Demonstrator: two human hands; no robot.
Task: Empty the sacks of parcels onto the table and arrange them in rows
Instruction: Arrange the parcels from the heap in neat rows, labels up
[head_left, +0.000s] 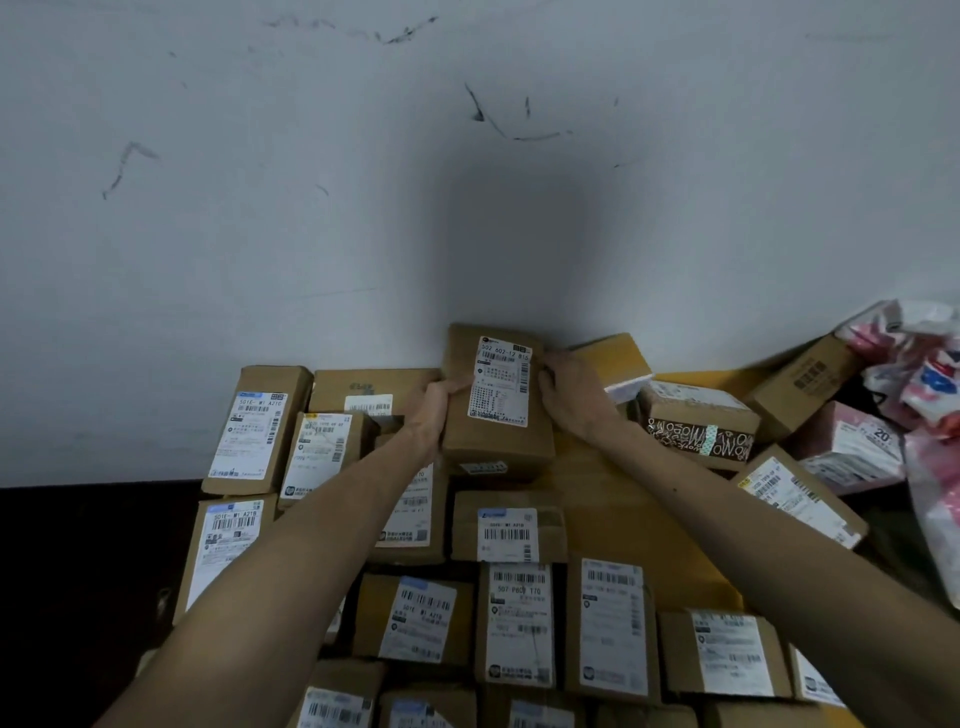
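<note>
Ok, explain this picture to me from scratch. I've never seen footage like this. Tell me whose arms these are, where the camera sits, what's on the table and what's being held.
There is no machine here. One camera sits on a person's head and looks forward and down, so the two bare arms are the wearer's own. The left hand and right hand grip a brown cardboard box with a white shipping label by its two sides, close to the grey wall. Below it, on the yellow table, lie labelled parcels, mostly lined up in rows. To the right, a box with patterned tape and others lie loosely, with pink and white bags beyond them.
</note>
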